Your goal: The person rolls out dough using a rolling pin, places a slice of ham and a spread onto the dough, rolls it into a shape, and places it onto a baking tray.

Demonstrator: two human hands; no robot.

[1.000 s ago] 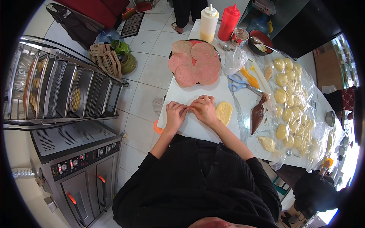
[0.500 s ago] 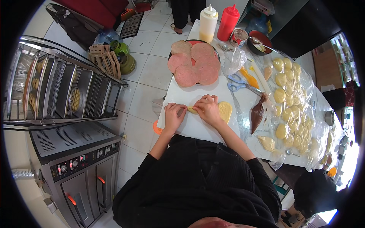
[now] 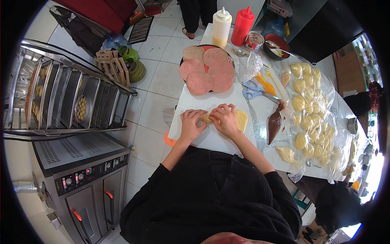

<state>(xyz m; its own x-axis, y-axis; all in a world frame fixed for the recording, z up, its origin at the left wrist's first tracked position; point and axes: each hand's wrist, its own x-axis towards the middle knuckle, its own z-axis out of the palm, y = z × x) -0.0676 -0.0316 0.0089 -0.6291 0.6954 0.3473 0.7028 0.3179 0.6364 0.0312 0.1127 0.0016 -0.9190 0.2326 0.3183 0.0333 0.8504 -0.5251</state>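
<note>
Between my two hands is a small piece of yellow dough (image 3: 206, 119), mostly hidden by the fingers, low over the white board (image 3: 203, 140). My left hand (image 3: 192, 124) pinches its left end with bent fingers. My right hand (image 3: 224, 120) grips the other end, thumb and fingertips pressed together. A flattened oval of dough (image 3: 242, 119) lies just right of my right hand, on the same board. Beyond both hands, a dark-rimmed plate (image 3: 232, 61) carries several round pink meat slices (image 3: 200, 83).
Right of the board lie blue-handled scissors (image 3: 252, 93), a brown-filled piping bag (image 3: 274, 125) and many dough balls (image 3: 300, 101) under plastic. A white squeeze bottle (image 3: 222, 29) and a red one (image 3: 242, 27) stand behind. At left are a tray rack (image 3: 67, 95) and an oven (image 3: 81, 175).
My left hand has shifted slightly right and curled more around the dough. The right hand stays nearly in place, its fingers closed a little further over the piece.
</note>
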